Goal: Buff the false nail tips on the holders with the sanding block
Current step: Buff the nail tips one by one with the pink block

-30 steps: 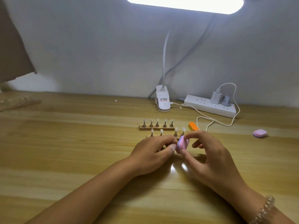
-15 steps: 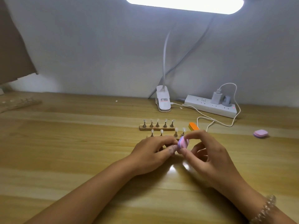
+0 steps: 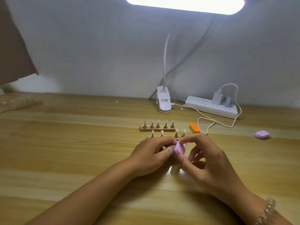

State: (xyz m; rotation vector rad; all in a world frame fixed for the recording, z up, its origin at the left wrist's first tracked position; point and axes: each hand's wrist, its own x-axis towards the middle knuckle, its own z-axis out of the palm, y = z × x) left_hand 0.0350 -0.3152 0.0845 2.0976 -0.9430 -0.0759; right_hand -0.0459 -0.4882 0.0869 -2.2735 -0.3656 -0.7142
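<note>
Pale wood table (image 3: pixel 65 159) runs under your forearms, and a clear beaded bracelet (image 3: pixel 266 211) sits on your right wrist at the near edge of view. Just beyond it, your right hand (image 3: pixel 209 159) pinches the pink sanding block (image 3: pixel 180 148) between thumb and forefinger. The block is tipped on edge, so a narrow side meets your left hand (image 3: pixel 152 156). Your spare right fingers fan loosely, probably to stay clear of the stroke. Your left fingers curl tight against the block as though steadying one nail tip, but whatever they grip is hidden, so I cannot tell what that hand holds. Directly behind your knuckles stands the near row of holders (image 3: pixel 176 133), with a gap in its middle; I judge one holder was lifted out so you can turn it freely. Touching that row's far side, the far wooden strip (image 3: pixel 155 128) carries five more tipped holders, close enough to swap quickly. An orange block (image 3: pixel 194 127) lies beside the rows and a spare pink pad (image 3: pixel 261 134) well off to your right. Against the wall sit the power strip (image 3: pixel 211 108) and the lamp clamp (image 3: pixel 164 103), whose lamp head (image 3: pixel 185 4) lights your work from above.
</note>
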